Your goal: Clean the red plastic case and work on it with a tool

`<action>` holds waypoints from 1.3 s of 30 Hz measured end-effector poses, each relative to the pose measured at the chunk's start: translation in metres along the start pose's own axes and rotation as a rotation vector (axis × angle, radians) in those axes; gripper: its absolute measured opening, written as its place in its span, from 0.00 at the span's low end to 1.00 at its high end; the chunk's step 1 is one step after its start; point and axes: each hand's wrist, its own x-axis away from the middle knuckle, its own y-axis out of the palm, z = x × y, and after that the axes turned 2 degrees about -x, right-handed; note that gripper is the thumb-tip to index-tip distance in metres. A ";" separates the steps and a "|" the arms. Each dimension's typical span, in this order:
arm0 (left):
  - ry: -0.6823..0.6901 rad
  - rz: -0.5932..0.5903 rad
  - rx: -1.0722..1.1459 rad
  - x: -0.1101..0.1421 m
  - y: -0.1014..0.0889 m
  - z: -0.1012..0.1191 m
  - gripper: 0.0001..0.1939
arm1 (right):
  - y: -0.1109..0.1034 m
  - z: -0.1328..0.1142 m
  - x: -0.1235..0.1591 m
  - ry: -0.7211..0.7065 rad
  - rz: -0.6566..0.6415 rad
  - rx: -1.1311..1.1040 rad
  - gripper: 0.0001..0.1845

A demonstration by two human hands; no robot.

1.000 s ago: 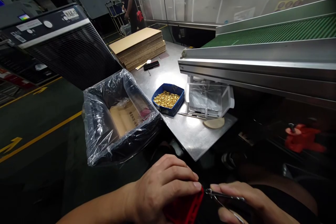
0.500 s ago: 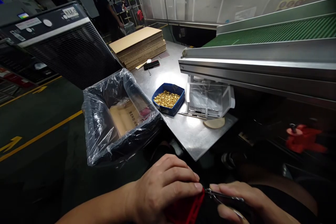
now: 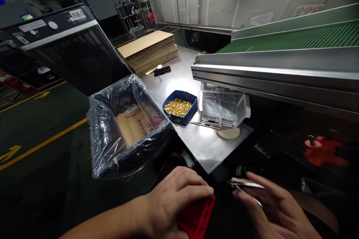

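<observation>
My left hand [image 3: 176, 199] is closed around a red plastic part [image 3: 196, 216], which has slots along its edge; the fingers and palm hide much of it. To its right, my right hand [image 3: 275, 205] pinches a small silver nail clipper [image 3: 246, 185] between thumb and fingers. The clipper's jaws point left toward the red part, with a gap between the two. Beyond both hands, a blue bin [image 3: 185, 118] full of small gold-coloured metal pieces [image 3: 178, 107] stands on the metal table [image 3: 206, 153].
A black crate lined with clear plastic [image 3: 101, 149] stands at left, cardboard inside. Stacked cardboard sheets [image 3: 148, 50] lie at the table's back. A green conveyor [image 3: 294, 37] slopes above the right side. Near it are a clear tray [image 3: 244, 108] and a beige half-disc [image 3: 228, 133].
My right hand has moved up and right, drawing the clipper away from the red part. My left hand keeps its hold. A person in the background has moved left.
</observation>
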 end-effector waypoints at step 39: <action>-1.123 0.308 0.857 0.092 0.063 -0.082 0.30 | 0.019 0.151 -0.018 0.300 -0.217 0.353 0.30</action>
